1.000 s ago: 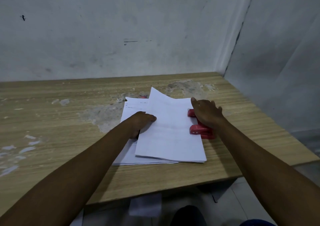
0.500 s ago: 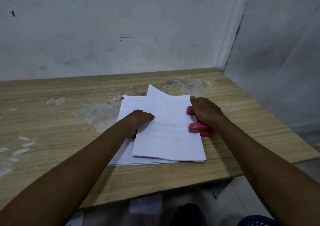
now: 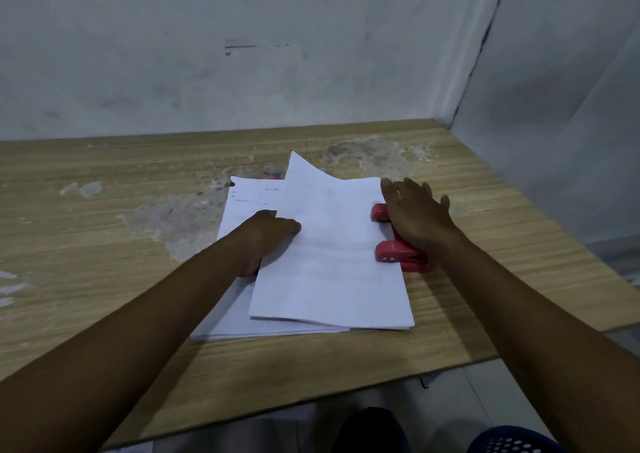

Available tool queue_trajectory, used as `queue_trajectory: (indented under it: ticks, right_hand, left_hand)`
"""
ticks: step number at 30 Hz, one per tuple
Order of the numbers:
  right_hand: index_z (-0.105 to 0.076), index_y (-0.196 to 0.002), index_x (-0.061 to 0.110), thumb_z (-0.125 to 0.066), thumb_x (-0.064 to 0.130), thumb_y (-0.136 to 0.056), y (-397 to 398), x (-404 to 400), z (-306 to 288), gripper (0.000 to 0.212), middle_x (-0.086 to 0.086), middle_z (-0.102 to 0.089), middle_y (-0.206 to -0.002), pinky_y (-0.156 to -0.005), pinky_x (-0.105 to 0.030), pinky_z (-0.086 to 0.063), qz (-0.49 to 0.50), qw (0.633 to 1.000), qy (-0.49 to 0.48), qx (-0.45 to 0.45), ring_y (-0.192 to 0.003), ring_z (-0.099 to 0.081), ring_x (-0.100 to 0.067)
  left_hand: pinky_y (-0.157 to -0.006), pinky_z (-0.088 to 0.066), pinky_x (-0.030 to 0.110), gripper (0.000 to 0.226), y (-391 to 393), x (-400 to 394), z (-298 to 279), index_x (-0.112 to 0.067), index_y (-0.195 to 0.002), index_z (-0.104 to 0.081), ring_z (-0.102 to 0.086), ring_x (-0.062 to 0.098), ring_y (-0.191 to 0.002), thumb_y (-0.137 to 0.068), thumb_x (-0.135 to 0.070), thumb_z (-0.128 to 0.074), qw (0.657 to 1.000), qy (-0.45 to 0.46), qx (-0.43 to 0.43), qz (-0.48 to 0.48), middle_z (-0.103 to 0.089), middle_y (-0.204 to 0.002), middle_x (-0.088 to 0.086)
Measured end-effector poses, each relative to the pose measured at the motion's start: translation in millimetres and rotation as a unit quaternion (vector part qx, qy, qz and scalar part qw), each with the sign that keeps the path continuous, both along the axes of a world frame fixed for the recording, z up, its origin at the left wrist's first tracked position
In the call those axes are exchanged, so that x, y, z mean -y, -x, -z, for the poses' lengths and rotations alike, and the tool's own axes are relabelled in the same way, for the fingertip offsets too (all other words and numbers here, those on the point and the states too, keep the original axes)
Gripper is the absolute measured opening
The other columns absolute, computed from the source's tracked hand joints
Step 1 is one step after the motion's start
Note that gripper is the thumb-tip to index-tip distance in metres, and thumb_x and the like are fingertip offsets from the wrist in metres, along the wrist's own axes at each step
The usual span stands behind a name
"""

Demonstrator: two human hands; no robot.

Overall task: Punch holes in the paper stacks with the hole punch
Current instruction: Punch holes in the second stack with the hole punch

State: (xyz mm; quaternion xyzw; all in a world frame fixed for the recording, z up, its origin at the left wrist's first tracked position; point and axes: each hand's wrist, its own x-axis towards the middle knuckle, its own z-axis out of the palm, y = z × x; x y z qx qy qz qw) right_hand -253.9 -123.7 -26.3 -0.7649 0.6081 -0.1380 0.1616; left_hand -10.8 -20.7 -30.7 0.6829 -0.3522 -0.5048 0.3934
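Observation:
A white paper stack (image 3: 332, 258) lies on the wooden table (image 3: 104, 244), its right edge pushed into a red hole punch (image 3: 393, 252). My right hand (image 3: 415, 215) lies palm-down on top of the punch, fingers spread, pressing on its lever. My left hand (image 3: 268, 236) grips the stack's left edge, thumb on top. Beneath it sits a second, printed paper stack (image 3: 242, 203), shifted to the left. The far corner of the top sheets curls upward.
A small red object (image 3: 270, 176) peeks out behind the papers. Grey walls close the table at the back and right. The table's front edge runs near my body; a blue perforated basket (image 3: 509, 442) shows below on the floor.
My right hand's fingers have spread a little on the punch. Papers and left hand hold the same place; the view has tilted slightly.

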Motion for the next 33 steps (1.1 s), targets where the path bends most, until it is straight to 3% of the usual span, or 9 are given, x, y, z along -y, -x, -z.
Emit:
queue_trajectory:
  ticks: [5, 9, 14, 20, 23, 25, 29, 30, 33]
  right_hand:
    - [-0.024, -0.159, 0.031, -0.007, 0.071, -0.094, 5.0, -1.5, 19.7, 0.078, -0.001, -0.007, -0.171, -0.121, -0.056, 0.011, 0.018, 0.999, -0.003, 0.046, -0.157, 0.007, -0.026]
    - [-0.030, -0.156, 0.031, -0.003, 0.078, -0.082, 3.8, 4.3, 25.2, 0.092, 0.002, -0.018, -0.169, -0.121, -0.058, 0.005, 0.019, 0.997, -0.012, 0.075, -0.157, -0.001, -0.026]
    - [-0.054, -0.122, 0.027, -0.009, 0.064, -0.088, 5.1, -0.9, 17.7, 0.068, -0.002, -0.047, -0.145, -0.116, -0.067, -0.014, -0.002, 0.999, -0.021, 0.028, -0.146, -0.027, -0.037]
    - [-0.046, -0.141, 0.022, -0.027, 0.057, -0.095, -4.7, -6.3, -11.6, 0.061, -0.004, -0.030, -0.159, -0.117, -0.064, -0.012, 0.010, 0.996, -0.014, -0.087, -0.150, -0.012, -0.043]
    - [-0.037, -0.153, 0.018, -0.028, 0.059, -0.101, -11.1, -11.2, -33.4, 0.067, -0.002, -0.024, -0.165, -0.120, -0.057, -0.014, 0.024, 0.999, -0.029, 0.000, -0.152, -0.014, -0.039]
    - [-0.038, -0.154, 0.019, -0.025, 0.067, -0.100, -12.6, -10.8, -45.2, 0.074, -0.006, -0.033, -0.163, -0.117, -0.048, -0.026, 0.038, 0.983, -0.072, 0.167, -0.148, -0.031, -0.033]
    - [-0.063, -0.127, 0.022, -0.020, 0.104, -0.062, 17.9, -20.2, -17.0, 0.113, -0.015, -0.075, -0.112, -0.095, -0.052, -0.054, 0.158, 0.879, -0.171, 0.416, -0.094, -0.075, -0.034]
    - [-0.065, -0.119, 0.021, -0.023, 0.096, -0.073, 24.6, -43.4, -11.9, 0.098, -0.014, -0.076, -0.098, -0.088, -0.048, -0.058, 0.173, 0.866, -0.154, 0.444, -0.084, -0.076, -0.031]
    - [-0.065, -0.112, 0.022, -0.024, 0.053, -0.107, 36.5, -108.7, -7.0, 0.052, 0.008, -0.071, -0.095, -0.074, -0.024, -0.048, 0.148, 0.921, -0.004, 0.361, -0.089, -0.067, -0.007]
  left_hand:
    - [-0.092, -0.055, 0.052, 0.031, -2.1, 3.6, 7.0, -0.012, -0.109, -0.072, -0.072, 0.036, -0.095, -0.080, -0.023, -0.068, 1.000, 0.015, 0.001, 0.001, -0.076, -0.104, 0.010]
    - [-0.093, -0.055, 0.052, 0.043, -2.0, 2.7, 6.8, -0.013, -0.110, -0.070, -0.072, 0.034, -0.095, -0.071, -0.030, -0.069, 1.000, 0.006, 0.010, 0.009, -0.076, -0.104, 0.008]
    - [-0.092, -0.055, 0.051, 0.051, 1.7, -0.3, 1.7, -0.014, -0.110, -0.070, -0.072, 0.035, -0.094, -0.064, -0.037, -0.068, 0.999, 0.004, 0.035, -0.004, -0.075, -0.105, 0.008]
    - [-0.091, -0.056, 0.049, 0.037, 9.3, -10.4, -13.7, -0.011, -0.103, -0.072, -0.072, 0.034, -0.091, -0.071, -0.030, -0.067, 0.999, 0.006, 0.053, -0.009, -0.075, -0.101, 0.010]
    - [-0.090, -0.057, 0.048, 0.034, 14.5, -16.9, -22.0, -0.009, -0.104, -0.071, -0.072, 0.033, -0.090, -0.073, -0.024, -0.065, 0.999, 0.013, 0.045, -0.011, -0.075, -0.101, 0.011]
    - [-0.090, -0.056, 0.048, 0.036, 16.4, -20.0, -24.1, -0.008, -0.104, -0.071, -0.072, 0.034, -0.090, -0.072, -0.023, -0.064, 0.999, 0.015, 0.045, -0.016, -0.075, -0.100, 0.011]
    - [-0.092, -0.055, 0.051, 0.045, 15.9, -19.6, -22.4, -0.011, -0.103, -0.072, -0.071, 0.036, -0.094, -0.062, -0.028, -0.063, 0.999, 0.012, 0.041, -0.019, -0.074, -0.104, 0.012]
    - [-0.094, -0.055, 0.050, 0.047, 13.5, -18.6, -19.1, -0.012, -0.103, -0.072, -0.070, 0.035, -0.096, -0.060, -0.029, -0.063, 0.999, 0.012, 0.041, -0.020, -0.074, -0.105, 0.011]
    - [-0.096, -0.053, 0.048, 0.054, 8.0, -10.8, -10.3, -0.014, -0.104, -0.070, -0.068, 0.034, -0.100, -0.054, -0.034, -0.067, 0.998, 0.010, 0.050, -0.026, -0.072, -0.109, 0.009]
